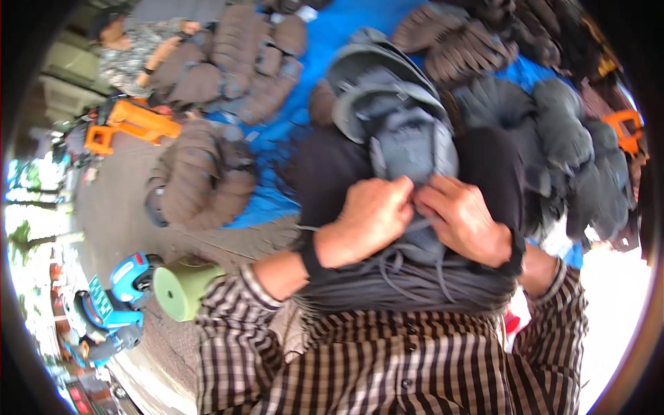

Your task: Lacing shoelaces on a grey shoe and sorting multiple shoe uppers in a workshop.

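Observation:
Across my lap lies a grey shoe upper [408, 153], with several curved grey uppers [387, 90] bunched beyond it between my knees. My left hand [370, 213] and my right hand [465, 218] meet over the near part of the upper, fingers closed in a pinch. They appear to grip a grey shoelace [393, 266], whose loose loops and ends hang below them; the fingertips hide the exact spot. A thick bundle of dark grey laces [332, 294] lies across my lap close to my waist.
Brown upper stacks [197, 176] lie on a blue tarp [318, 48] to the left, with grey stacks [560, 124] to the right. An orange plastic stool [142, 121], a green bucket-like container [187, 287] and a blue scooter [114, 297] stand left. Another person [131, 62] is at far left.

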The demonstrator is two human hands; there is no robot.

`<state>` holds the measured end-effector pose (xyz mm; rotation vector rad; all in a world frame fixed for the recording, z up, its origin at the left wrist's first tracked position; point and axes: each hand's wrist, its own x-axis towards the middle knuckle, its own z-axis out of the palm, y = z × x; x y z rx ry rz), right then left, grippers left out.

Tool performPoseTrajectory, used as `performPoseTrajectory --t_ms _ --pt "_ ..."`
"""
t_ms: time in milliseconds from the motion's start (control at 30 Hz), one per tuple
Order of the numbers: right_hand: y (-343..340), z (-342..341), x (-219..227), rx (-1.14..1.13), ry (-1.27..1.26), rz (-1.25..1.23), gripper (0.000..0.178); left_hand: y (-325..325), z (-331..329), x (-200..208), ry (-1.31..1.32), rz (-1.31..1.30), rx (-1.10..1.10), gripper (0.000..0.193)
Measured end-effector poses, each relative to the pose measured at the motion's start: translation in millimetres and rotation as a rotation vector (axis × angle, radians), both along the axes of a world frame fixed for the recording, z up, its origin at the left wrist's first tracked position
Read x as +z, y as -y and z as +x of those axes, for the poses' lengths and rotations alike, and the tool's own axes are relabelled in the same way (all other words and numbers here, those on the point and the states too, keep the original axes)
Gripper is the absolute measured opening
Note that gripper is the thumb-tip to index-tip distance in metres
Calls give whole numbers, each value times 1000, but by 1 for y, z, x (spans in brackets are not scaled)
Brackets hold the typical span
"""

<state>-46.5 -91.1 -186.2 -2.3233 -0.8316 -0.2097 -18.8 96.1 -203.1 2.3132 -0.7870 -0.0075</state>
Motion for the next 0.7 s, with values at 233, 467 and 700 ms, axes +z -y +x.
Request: performPoseTrajectory --t_ms 233,467,700 --pt "2 3 -2 18 -24 7 16 2 6 -3 -6 96 -108 10" --pt "9 -12 14 210 -194 -93 10 -2 4 9 166 285 -309 20" --pt "28 -29 85 654 -1071 229 13 -47 -6 36 430 445 -288 10"
